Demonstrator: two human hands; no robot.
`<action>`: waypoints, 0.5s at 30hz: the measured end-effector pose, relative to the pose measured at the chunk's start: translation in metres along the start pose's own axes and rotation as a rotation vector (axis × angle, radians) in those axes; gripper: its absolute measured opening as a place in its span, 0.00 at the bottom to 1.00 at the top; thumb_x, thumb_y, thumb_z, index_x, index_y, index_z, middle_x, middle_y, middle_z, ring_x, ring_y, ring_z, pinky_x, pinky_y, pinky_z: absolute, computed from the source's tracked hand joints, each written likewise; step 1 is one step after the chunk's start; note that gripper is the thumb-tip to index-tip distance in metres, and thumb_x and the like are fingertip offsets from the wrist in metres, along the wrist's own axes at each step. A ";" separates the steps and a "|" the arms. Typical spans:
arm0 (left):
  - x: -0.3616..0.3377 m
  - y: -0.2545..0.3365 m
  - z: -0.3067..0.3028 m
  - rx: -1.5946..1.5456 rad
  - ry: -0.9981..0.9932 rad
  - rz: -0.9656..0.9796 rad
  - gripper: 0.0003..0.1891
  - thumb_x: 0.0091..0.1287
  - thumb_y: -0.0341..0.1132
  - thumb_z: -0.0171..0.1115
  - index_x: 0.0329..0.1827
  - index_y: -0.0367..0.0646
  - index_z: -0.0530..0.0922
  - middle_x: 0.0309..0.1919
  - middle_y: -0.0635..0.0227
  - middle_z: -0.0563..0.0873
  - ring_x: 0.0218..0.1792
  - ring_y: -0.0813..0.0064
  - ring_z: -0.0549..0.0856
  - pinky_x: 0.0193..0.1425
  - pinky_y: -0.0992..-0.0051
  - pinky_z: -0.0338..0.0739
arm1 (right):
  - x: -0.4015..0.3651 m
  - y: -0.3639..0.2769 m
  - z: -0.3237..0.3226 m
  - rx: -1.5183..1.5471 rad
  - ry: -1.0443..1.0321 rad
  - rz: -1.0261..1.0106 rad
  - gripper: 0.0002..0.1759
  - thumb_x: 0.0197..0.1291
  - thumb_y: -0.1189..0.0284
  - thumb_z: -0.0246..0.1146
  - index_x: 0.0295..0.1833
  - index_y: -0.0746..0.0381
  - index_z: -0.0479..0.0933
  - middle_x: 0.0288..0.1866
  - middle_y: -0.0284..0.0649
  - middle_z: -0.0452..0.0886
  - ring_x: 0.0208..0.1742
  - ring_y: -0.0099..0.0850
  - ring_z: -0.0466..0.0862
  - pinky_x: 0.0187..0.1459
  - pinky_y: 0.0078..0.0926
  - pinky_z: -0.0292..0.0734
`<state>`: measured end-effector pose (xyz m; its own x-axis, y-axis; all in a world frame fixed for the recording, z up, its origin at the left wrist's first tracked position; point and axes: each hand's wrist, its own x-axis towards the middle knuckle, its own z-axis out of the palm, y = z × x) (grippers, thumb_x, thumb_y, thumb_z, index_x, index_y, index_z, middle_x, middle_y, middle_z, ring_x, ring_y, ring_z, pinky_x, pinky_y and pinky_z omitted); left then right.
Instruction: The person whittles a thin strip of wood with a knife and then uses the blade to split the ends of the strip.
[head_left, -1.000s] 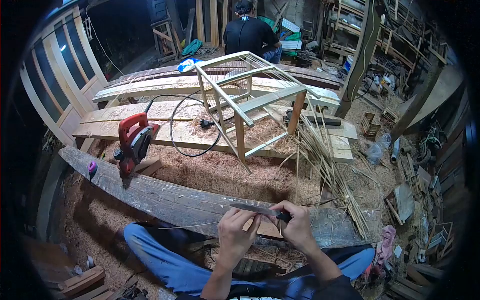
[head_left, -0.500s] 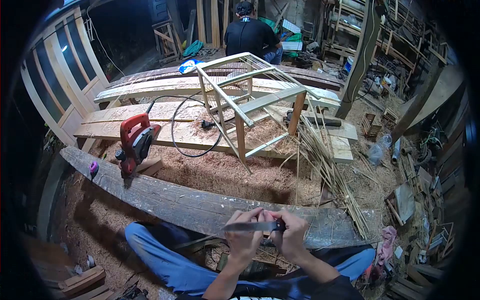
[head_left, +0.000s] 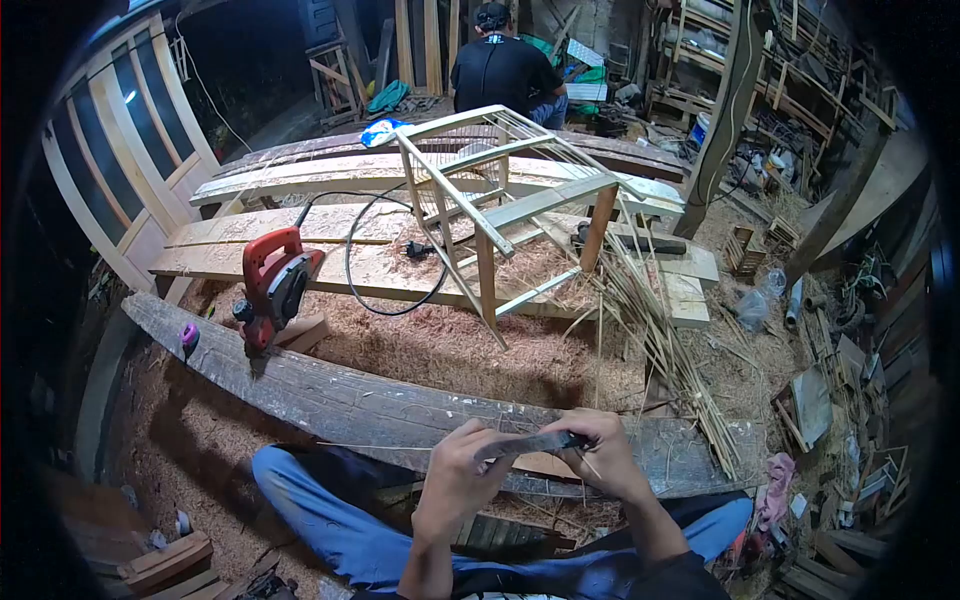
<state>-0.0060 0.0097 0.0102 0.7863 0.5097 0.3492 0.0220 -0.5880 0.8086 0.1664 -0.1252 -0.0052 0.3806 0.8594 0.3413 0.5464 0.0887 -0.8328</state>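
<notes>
A knife [head_left: 525, 446] with a broad grey blade and dark handle lies level between my hands, over the near edge of the dark plank. My right hand [head_left: 603, 455] is closed round the handle. My left hand [head_left: 463, 470] is closed near the blade's tip, around a thin pale strip [head_left: 385, 447] that sticks out to the left. How its fingers grip the strip is partly hidden by the blade. Beyond the hands stands a small wooden frame [head_left: 540, 203] with thin slats, and a bundle of thin strips [head_left: 665, 350] leans to its right.
A red power planer [head_left: 272, 290] and a purple object [head_left: 189, 337] rest on the dark plank [head_left: 330, 395]. A black cable [head_left: 350, 240] loops over pale boards [head_left: 210, 262]. Another person [head_left: 497, 75] sits at the back, facing away. A post [head_left: 722, 130] stands at right.
My hands have moved apart, the left one slightly leftward and the right one rightward and up. The blade has shifted right and now tilts up to the right. A thin strip shows at left.
</notes>
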 end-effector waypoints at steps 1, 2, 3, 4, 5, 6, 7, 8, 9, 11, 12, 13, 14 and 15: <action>0.001 -0.001 0.001 -0.002 0.002 0.001 0.14 0.56 0.20 0.72 0.45 0.42 0.89 0.35 0.64 0.90 0.38 0.63 0.86 0.42 0.67 0.82 | 0.000 -0.001 0.001 0.027 0.007 0.020 0.11 0.57 0.71 0.74 0.45 0.64 0.87 0.33 0.42 0.87 0.34 0.32 0.86 0.38 0.28 0.78; 0.003 -0.001 0.003 0.015 0.043 0.050 0.14 0.57 0.20 0.72 0.45 0.42 0.89 0.34 0.64 0.89 0.36 0.63 0.86 0.41 0.67 0.82 | -0.001 -0.002 0.001 0.054 0.015 0.041 0.11 0.58 0.71 0.74 0.45 0.65 0.87 0.33 0.41 0.86 0.34 0.29 0.86 0.37 0.26 0.77; 0.005 -0.001 0.005 0.032 0.084 0.100 0.14 0.57 0.20 0.71 0.45 0.42 0.89 0.34 0.64 0.89 0.35 0.63 0.85 0.40 0.68 0.81 | -0.001 -0.004 0.002 0.052 0.015 0.042 0.11 0.58 0.71 0.74 0.45 0.65 0.87 0.33 0.41 0.86 0.34 0.29 0.86 0.37 0.26 0.77; 0.005 -0.002 0.009 0.031 0.085 0.101 0.14 0.57 0.20 0.71 0.45 0.42 0.89 0.34 0.64 0.89 0.35 0.63 0.85 0.40 0.68 0.81 | -0.002 -0.006 0.003 0.071 0.032 0.069 0.09 0.59 0.72 0.73 0.44 0.65 0.87 0.32 0.40 0.87 0.33 0.26 0.85 0.36 0.25 0.76; 0.004 -0.004 0.014 0.024 0.132 0.084 0.14 0.57 0.20 0.72 0.46 0.42 0.89 0.33 0.64 0.89 0.33 0.63 0.85 0.39 0.67 0.81 | -0.002 -0.008 0.005 0.090 0.049 0.095 0.08 0.61 0.73 0.73 0.42 0.65 0.87 0.32 0.39 0.87 0.32 0.23 0.84 0.35 0.23 0.76; 0.002 -0.004 0.019 0.017 0.178 0.067 0.14 0.57 0.21 0.72 0.46 0.42 0.89 0.33 0.64 0.89 0.32 0.62 0.85 0.38 0.67 0.81 | -0.003 -0.008 0.010 0.089 0.048 0.095 0.08 0.61 0.73 0.73 0.42 0.65 0.87 0.32 0.39 0.87 0.32 0.23 0.84 0.35 0.23 0.76; 0.001 -0.003 0.022 0.016 0.178 0.067 0.14 0.57 0.21 0.72 0.46 0.42 0.89 0.33 0.64 0.89 0.32 0.62 0.85 0.38 0.67 0.81 | -0.004 -0.009 0.018 0.099 0.136 0.057 0.06 0.62 0.75 0.72 0.43 0.65 0.86 0.31 0.39 0.87 0.30 0.22 0.83 0.32 0.22 0.75; 0.000 -0.001 0.026 0.042 0.222 0.051 0.14 0.57 0.20 0.72 0.46 0.41 0.89 0.33 0.62 0.89 0.32 0.64 0.85 0.38 0.68 0.81 | -0.007 -0.009 0.026 0.109 0.226 0.020 0.05 0.63 0.77 0.71 0.44 0.64 0.85 0.30 0.40 0.86 0.28 0.21 0.83 0.30 0.21 0.74; 0.000 0.000 0.029 0.069 0.266 0.036 0.14 0.57 0.19 0.72 0.47 0.40 0.89 0.33 0.61 0.89 0.33 0.66 0.86 0.38 0.69 0.80 | -0.010 -0.010 0.033 0.109 0.228 0.020 0.05 0.63 0.77 0.71 0.44 0.64 0.85 0.30 0.40 0.86 0.28 0.21 0.83 0.30 0.21 0.74; -0.002 -0.002 0.038 0.082 0.306 0.037 0.15 0.57 0.21 0.73 0.48 0.40 0.88 0.32 0.60 0.88 0.31 0.64 0.85 0.37 0.67 0.80 | -0.016 -0.012 0.045 0.093 0.312 0.144 0.06 0.68 0.74 0.70 0.45 0.65 0.83 0.25 0.37 0.83 0.26 0.18 0.79 0.27 0.21 0.71; -0.003 -0.003 0.042 0.096 0.348 0.036 0.16 0.56 0.23 0.73 0.49 0.40 0.88 0.31 0.59 0.87 0.29 0.63 0.84 0.36 0.64 0.79 | -0.016 -0.010 0.051 0.051 0.351 0.086 0.06 0.71 0.73 0.68 0.45 0.65 0.81 0.21 0.37 0.79 0.24 0.16 0.76 0.25 0.22 0.69; -0.004 -0.002 0.045 0.099 0.348 0.036 0.16 0.56 0.23 0.73 0.49 0.40 0.88 0.31 0.59 0.87 0.29 0.63 0.84 0.36 0.64 0.79 | -0.016 -0.012 0.054 0.053 0.351 0.085 0.06 0.71 0.73 0.68 0.45 0.65 0.81 0.21 0.37 0.79 0.24 0.16 0.76 0.25 0.22 0.69; -0.005 -0.001 0.048 0.076 0.373 0.003 0.16 0.57 0.23 0.73 0.49 0.40 0.88 0.31 0.58 0.87 0.29 0.62 0.84 0.35 0.64 0.79 | -0.017 -0.015 0.056 0.067 0.357 0.107 0.06 0.71 0.73 0.68 0.45 0.65 0.80 0.22 0.33 0.80 0.24 0.15 0.75 0.25 0.21 0.67; -0.006 -0.001 0.051 0.052 0.398 -0.031 0.15 0.58 0.22 0.73 0.50 0.40 0.88 0.30 0.57 0.87 0.29 0.61 0.84 0.35 0.64 0.78 | -0.018 -0.016 0.056 0.080 0.364 0.129 0.07 0.71 0.73 0.67 0.45 0.66 0.79 0.24 0.30 0.80 0.25 0.14 0.74 0.25 0.21 0.65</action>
<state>0.0208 -0.0251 -0.0166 0.4848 0.7247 0.4896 0.0810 -0.5946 0.7999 0.1090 -0.1137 -0.0224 0.6898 0.6329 0.3516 0.4224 0.0426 -0.9054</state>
